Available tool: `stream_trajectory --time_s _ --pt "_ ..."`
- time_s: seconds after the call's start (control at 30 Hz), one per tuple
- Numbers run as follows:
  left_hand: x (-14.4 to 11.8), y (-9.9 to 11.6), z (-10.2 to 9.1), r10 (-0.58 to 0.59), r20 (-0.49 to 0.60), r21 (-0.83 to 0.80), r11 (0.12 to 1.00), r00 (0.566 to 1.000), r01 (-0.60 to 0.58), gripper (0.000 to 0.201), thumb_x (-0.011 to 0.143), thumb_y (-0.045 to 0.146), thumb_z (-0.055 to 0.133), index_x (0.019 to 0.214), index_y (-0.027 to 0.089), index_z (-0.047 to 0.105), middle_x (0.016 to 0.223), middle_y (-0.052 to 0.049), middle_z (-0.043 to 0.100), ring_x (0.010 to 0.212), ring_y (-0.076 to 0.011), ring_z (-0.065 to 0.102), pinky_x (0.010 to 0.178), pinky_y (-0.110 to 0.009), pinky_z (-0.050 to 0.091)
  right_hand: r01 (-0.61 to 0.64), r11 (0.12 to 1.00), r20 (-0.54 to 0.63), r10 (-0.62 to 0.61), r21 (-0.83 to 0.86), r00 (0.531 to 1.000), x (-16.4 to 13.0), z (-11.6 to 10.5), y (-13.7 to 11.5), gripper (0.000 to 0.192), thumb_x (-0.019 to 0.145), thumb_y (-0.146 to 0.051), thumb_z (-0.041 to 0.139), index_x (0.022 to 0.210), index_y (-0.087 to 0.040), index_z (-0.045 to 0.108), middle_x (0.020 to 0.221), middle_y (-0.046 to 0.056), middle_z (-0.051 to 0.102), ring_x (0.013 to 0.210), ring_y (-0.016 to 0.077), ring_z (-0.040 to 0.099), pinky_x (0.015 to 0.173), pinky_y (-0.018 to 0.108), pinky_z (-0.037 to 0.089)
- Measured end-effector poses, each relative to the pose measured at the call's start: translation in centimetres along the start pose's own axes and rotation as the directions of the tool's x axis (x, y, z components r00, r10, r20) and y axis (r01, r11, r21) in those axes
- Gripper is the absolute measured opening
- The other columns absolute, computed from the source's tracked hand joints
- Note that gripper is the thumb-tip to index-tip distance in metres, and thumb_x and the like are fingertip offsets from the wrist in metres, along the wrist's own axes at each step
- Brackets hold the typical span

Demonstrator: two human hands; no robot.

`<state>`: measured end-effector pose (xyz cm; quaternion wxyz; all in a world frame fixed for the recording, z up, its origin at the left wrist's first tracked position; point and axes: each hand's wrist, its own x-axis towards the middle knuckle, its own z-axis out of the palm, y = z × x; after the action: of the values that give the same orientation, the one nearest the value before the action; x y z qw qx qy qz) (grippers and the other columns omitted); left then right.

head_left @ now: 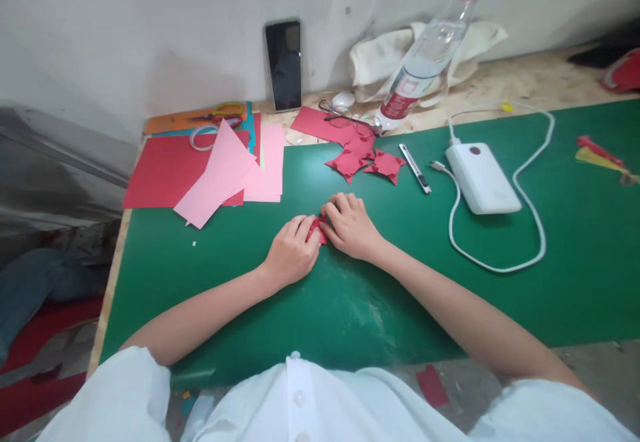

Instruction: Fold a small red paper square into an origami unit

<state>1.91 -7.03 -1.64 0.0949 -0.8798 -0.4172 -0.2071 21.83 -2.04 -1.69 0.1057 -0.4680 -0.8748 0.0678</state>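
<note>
Between my hands, on the green table top, is a small piece of folded red paper [318, 230], partly hidden by my fingers. My left hand [294, 247] is closed on its left side. From the right, my right hand [351, 229] grips the same piece with bent fingers. Just beyond them lie several folded red paper shapes with pointed corners, one a red paper star [347, 163] and another a red paper star [385, 164]. A box cutter [415, 169] rests to their right.
Pink sheets [217, 179] and red sheets [165, 169] are stacked at left, with scissors [220, 114] and a tape roll [203, 138] on top. Behind stand a phone [284, 65] and a water bottle [425, 62], near eyeglasses [353, 121]. A white power bank [483, 179] with a looped cable [543, 229] lies right.
</note>
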Motion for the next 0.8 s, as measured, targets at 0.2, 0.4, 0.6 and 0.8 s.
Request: stream_trajectory --time_s 0.2,0.4,0.6,0.8 --pt "1.4 -2.9 0.6 0.069 0.074 -0.141 0.988 0.995 -0.058 0.033 0.099 0.015 0.054 0.124 0.008 0.075 0.134 -0.022 0.072 0.127 -0.0312 0.069 0.111 -0.049 0.063 0.009 0.999 -0.035 -0.008 0.038 0.999 0.9 0.2 1.4 0.035 0.108 -0.041 0.038 0.107 -0.015 0.062 0.106 0.017 0.062 0.098 0.0289 0.049 0.084 0.041 0.036" --pt "3.3 -5.1 0.8 0.233 0.048 -0.147 0.964 0.971 -0.224 0.034 0.101 0.038 0.064 0.114 0.009 0.077 0.127 -0.023 0.075 0.116 -0.0314 0.072 0.102 -0.047 0.067 0.230 0.958 -0.010 -0.231 0.172 0.973 3.4 -0.7 4.5 0.022 0.103 -0.039 0.052 0.100 -0.019 0.060 0.095 0.008 0.064 0.088 0.0213 0.051 0.083 0.036 0.038" --pt "3.5 -5.0 0.8 0.192 -0.072 -0.215 0.955 0.979 -0.203 0.018 0.098 0.017 0.064 0.110 0.009 0.076 0.123 -0.019 0.078 0.116 -0.0284 0.077 0.102 -0.043 0.069 0.315 0.920 -0.051 -0.312 0.234 0.949 3.1 -0.6 5.1 0.019 0.105 -0.035 0.051 0.104 -0.018 0.059 0.096 0.007 0.066 0.086 0.0202 0.048 0.083 0.036 0.036" --pt "3.0 -5.6 1.3 0.191 -0.072 -0.311 0.928 0.979 -0.204 0.027 0.098 0.011 0.063 0.123 0.009 0.072 0.136 -0.020 0.073 0.131 -0.0338 0.073 0.107 -0.050 0.068 0.367 0.893 -0.140 -0.342 0.260 0.929 2.9 -0.6 5.2 0.015 0.106 -0.033 0.056 0.102 -0.019 0.055 0.090 0.005 0.064 0.081 0.0185 0.045 0.079 0.034 0.033"
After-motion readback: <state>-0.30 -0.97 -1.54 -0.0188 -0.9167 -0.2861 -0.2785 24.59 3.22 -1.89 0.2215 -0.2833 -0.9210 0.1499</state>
